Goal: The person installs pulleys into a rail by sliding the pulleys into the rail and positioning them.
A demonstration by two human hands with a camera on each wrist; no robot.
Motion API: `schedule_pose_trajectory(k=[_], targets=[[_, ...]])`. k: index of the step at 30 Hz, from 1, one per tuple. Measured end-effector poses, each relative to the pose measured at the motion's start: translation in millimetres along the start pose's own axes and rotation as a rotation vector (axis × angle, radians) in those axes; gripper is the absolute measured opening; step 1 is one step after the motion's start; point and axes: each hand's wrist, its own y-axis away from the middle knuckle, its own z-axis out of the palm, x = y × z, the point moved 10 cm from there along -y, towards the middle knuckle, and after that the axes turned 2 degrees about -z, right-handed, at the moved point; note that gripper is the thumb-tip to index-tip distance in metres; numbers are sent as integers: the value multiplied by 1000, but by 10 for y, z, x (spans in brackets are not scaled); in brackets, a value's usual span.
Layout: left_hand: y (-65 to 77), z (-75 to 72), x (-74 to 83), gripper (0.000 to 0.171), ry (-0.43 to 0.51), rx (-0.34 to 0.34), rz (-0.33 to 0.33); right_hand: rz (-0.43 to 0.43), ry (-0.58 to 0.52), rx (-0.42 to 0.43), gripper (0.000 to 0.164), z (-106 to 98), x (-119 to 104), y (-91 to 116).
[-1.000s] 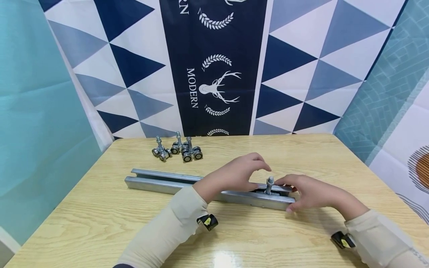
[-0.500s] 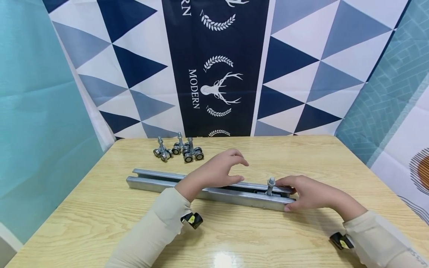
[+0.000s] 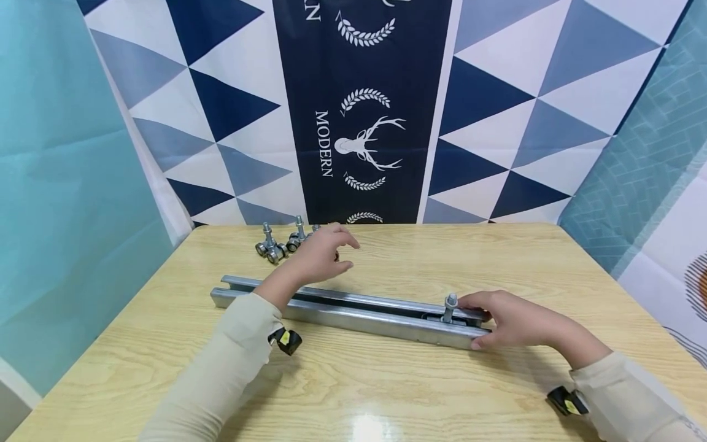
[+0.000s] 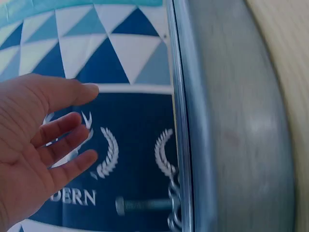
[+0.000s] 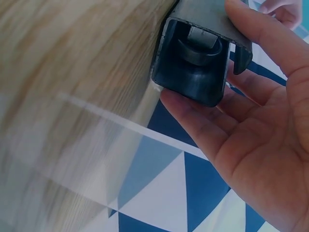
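Note:
A long silver metal channel rail (image 3: 375, 319), slot upward, lies across the table. My right hand (image 3: 519, 319) grips its right end, thumb on the near wall and fingers on the far wall. A roller trolley with an upright bolt (image 3: 450, 306) sits inside the slot by that hand; its wheel (image 5: 200, 50) shows within the rail's end in the right wrist view. My left hand (image 3: 320, 255) is in the air beyond the rail with nothing in it, fingers loosely bent. It partly covers the rightmost of three loose roller trolleys; the leftmost trolley (image 3: 271, 250) stands in plain sight.
The wooden table (image 3: 386, 387) extends to a patterned cloth backdrop (image 3: 491, 123) at the back, with a teal sheet (image 3: 66, 172) at the left side. A dark wrist camera (image 3: 286, 341) is strapped under the left sleeve, another (image 3: 566, 401) under the right.
My left hand has moved left and back, away from the trolley in the rail towards the loose trolleys. The right hand has kept its grip on the rail's end.

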Motion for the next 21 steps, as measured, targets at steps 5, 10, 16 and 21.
schedule_pose_trajectory(k=[5, 10, 16, 21], targets=[[-49, -109, -314, 31, -68, 44, -117, -16, 18, 15, 65, -11, -27, 7], [-112, -129, -543, 35, -97, 45, -195, -20, 16, 23, 65, -2, -24, 10], [-216, -52, -746, 40, -145, -13, -260, -8, 8, 17, 66, 7, -7, 30], [-261, 8, -890, 44, -116, -75, -325, -13, 7, 18, 66, 6, -26, 31]])
